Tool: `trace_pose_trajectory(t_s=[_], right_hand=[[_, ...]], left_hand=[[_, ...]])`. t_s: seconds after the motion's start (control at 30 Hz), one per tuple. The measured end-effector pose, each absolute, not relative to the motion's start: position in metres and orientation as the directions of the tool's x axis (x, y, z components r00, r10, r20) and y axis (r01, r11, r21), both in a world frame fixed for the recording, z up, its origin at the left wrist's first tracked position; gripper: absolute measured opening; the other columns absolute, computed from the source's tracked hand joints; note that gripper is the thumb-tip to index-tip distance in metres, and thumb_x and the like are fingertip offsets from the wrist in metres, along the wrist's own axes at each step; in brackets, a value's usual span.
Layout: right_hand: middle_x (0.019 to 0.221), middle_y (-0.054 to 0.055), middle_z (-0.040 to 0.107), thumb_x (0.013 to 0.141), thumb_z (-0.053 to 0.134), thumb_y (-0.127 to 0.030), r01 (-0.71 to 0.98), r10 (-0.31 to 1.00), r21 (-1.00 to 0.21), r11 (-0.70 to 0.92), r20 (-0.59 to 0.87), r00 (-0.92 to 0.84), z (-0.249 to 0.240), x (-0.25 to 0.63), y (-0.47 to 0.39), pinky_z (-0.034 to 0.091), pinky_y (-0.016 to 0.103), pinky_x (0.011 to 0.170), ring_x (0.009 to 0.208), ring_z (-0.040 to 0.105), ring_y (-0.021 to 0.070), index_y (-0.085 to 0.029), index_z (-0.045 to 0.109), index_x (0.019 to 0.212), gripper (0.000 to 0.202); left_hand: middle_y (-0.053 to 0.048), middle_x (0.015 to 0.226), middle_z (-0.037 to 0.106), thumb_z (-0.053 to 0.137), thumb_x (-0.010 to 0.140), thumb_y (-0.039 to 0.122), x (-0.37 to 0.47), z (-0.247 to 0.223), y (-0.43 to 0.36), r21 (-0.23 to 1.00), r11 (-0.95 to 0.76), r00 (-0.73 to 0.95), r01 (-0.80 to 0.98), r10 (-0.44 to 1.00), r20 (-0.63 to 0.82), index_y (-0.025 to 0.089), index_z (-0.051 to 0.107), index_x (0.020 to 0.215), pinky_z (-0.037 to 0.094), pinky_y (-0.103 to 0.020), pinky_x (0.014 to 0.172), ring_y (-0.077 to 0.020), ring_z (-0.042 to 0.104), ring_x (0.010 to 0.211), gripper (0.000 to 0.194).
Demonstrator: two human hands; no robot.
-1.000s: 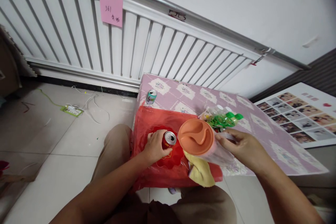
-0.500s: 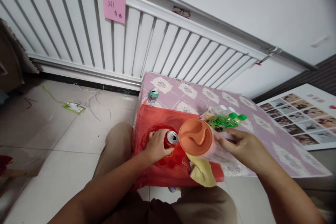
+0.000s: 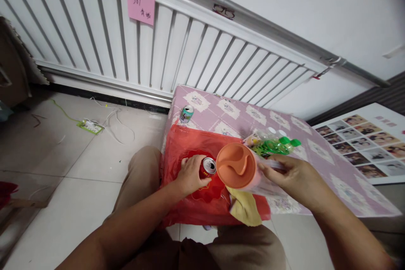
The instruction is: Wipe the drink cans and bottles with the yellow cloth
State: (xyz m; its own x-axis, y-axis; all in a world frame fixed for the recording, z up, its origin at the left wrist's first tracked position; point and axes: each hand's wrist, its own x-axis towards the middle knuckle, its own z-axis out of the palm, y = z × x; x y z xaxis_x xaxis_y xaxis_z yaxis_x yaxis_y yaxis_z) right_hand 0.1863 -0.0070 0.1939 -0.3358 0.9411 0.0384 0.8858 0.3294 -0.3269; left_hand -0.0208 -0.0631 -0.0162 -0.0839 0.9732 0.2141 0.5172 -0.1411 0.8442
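Observation:
A red drink can (image 3: pixel 207 169) with an opened silver top stands upright, and my left hand (image 3: pixel 192 174) is closed around its left side. The fingers of my right hand (image 3: pixel 289 176) wrap round the handle of a clear plastic pitcher (image 3: pixel 257 181) with an orange lid (image 3: pixel 236 166). The pitcher tilts to the left, its lid close beside the can's rim; whether they touch I cannot tell. Beneath the can lies a red tray (image 3: pixel 202 196), partly covered by my left hand, on a red plastic sheet (image 3: pixel 183 139). A yellow cloth (image 3: pixel 245 209) rests below the pitcher.
A teal can (image 3: pixel 186 114) stands on the patterned tablecloth (image 3: pixel 240 114) at the back left. Several clear bottles with green caps (image 3: pixel 284 140) lie behind the pitcher. Against the wall is a white radiator (image 3: pixel 177 46). A power strip (image 3: pixel 90 126) and cables lie on the floor.
The view has shifted slightly. Both hands keep their hold on the can and the pitcher, with hardly any movement between them.

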Motion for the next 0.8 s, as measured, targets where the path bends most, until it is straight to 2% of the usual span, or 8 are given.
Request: trace_pose_trajectory(t_s=[0.43, 0.8], right_hand=[[0.051, 0.000, 0.055, 0.069, 0.062, -0.054, 0.897, 0.947, -0.309, 0.316, 0.041, -0.319, 0.1961, 0.1816, -0.0067, 0.036, 0.029, 0.042, 0.047, 0.047, 0.0163, -0.022, 0.067, 0.068, 0.032], [0.053, 0.001, 0.058, 0.067, 0.063, -0.051, 0.886, 0.940, -0.323, 0.333, 0.039, -0.339, 0.1959, 0.1802, -0.0060, 0.039, 0.029, 0.043, 0.049, 0.050, 0.0170, -0.024, 0.066, 0.066, 0.028]], left_hand=[[-0.007, 0.131, 0.061, 0.080, 0.067, 0.027, -0.0217, -0.0158, -0.0627, 0.840, -0.141, -0.075, 0.524, 0.975, 0.211, 0.027, 0.046, 0.127, 0.036, -0.051, 0.105, -0.0307, 0.057, 0.121, 0.069], [-0.008, 0.129, 0.062, 0.080, 0.067, 0.028, -0.0217, -0.0184, -0.0624, 0.835, -0.162, -0.078, 0.525, 0.969, 0.237, 0.026, 0.046, 0.126, 0.036, -0.051, 0.104, -0.0310, 0.057, 0.121, 0.068]])
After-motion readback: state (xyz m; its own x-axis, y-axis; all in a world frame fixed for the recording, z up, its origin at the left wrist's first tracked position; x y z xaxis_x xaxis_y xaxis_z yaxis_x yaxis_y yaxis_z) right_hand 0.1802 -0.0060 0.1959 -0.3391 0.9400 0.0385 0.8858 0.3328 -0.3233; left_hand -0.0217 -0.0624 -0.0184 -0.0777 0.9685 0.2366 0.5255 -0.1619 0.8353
